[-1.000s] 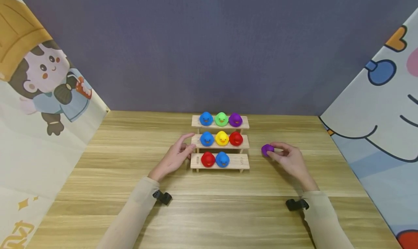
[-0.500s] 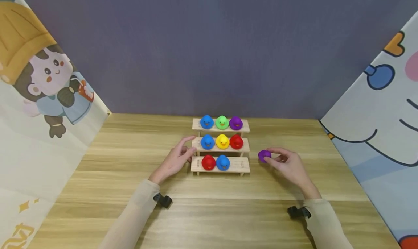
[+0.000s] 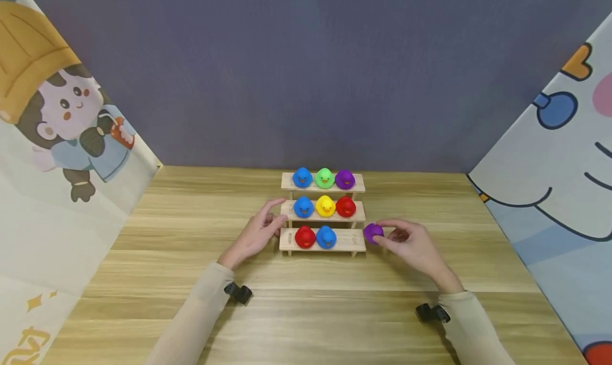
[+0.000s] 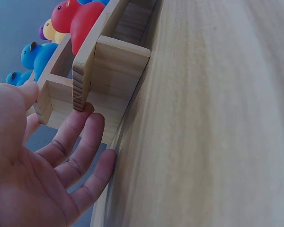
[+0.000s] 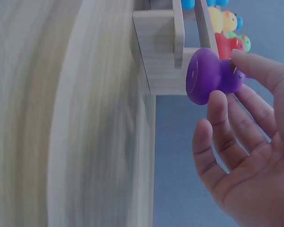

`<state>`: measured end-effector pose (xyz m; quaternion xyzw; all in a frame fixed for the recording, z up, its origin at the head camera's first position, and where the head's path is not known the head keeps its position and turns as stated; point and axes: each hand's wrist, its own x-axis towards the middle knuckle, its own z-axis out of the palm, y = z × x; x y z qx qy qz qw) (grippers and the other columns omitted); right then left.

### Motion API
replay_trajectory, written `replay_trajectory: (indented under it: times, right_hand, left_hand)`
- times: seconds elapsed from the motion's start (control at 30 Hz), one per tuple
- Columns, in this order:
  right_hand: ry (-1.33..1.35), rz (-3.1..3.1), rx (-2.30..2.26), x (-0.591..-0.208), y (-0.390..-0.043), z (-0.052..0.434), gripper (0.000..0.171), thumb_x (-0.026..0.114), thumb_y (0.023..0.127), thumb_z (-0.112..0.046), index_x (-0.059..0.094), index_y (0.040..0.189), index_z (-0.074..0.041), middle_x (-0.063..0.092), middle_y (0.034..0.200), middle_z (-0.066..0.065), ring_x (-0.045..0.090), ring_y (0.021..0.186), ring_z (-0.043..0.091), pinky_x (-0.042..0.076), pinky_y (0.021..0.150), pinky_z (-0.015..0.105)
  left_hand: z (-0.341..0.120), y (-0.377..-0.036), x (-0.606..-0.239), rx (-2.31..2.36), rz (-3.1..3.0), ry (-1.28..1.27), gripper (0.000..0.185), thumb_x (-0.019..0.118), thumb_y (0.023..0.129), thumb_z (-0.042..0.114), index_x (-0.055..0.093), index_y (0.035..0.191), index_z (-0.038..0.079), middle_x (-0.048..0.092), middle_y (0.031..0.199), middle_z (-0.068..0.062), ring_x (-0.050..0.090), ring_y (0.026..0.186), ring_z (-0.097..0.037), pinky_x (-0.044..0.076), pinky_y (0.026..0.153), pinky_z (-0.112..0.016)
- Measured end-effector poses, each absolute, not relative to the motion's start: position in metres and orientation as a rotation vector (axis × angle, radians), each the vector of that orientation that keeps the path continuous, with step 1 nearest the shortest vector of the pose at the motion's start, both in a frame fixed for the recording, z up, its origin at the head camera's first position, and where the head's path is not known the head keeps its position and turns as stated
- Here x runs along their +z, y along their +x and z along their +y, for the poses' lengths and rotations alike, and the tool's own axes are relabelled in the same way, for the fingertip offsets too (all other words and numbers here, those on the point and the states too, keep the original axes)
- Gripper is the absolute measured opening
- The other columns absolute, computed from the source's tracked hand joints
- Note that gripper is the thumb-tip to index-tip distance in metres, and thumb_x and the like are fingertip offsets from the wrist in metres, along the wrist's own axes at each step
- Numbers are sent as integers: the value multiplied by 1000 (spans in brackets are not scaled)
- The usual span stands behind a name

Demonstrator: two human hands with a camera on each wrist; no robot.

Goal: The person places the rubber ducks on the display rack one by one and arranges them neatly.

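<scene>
The right hand [image 3: 412, 244] is pinching a purple duck [image 3: 372, 232] over the wooden table [image 3: 306, 312]; the left hand [image 3: 255, 232], fingers relaxed, is touching the stepped rack [image 3: 356, 240] before a grey-blue wall [image 3: 306, 73].

Pale wood-grain worktop [image 3: 191, 301], bearing a three-tiered wooden shelf [image 3: 356, 240] near its middle; eight small ducks perched across those tiers.

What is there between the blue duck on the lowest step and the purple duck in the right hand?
Only bare wooden step lies between blue duck and purple duck, in the head view.
</scene>
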<state>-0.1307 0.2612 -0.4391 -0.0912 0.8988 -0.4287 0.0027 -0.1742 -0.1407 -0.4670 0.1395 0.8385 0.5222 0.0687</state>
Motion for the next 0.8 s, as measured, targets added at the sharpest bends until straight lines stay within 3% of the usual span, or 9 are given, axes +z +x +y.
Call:
replay_trajectory:
  times: [0.6, 0.8]
  right_hand:
    - [-356, 2832, -1325, -442, -131, 234, 39, 89, 89, -32, 79, 123, -16, 77, 89, -1, 69, 80, 15, 57, 73, 26]
    - [-385, 2793, -1351, -443, -132, 226, 39, 89, 88, -31, 79, 123, -16, 78, 94, 4, 69, 80, 16, 58, 73, 26]
  left_hand:
    - [-141, -175, -468, 1577, 2521, 434, 54, 51, 114, 37, 39, 164, 22, 68, 87, -10, 66, 83, -23, 52, 81, -39]
    - [-141, -176, -469, 1575, 2522, 430, 54, 52, 114, 39, 39, 164, 23, 68, 88, -10, 66, 83, -22, 52, 80, -39]
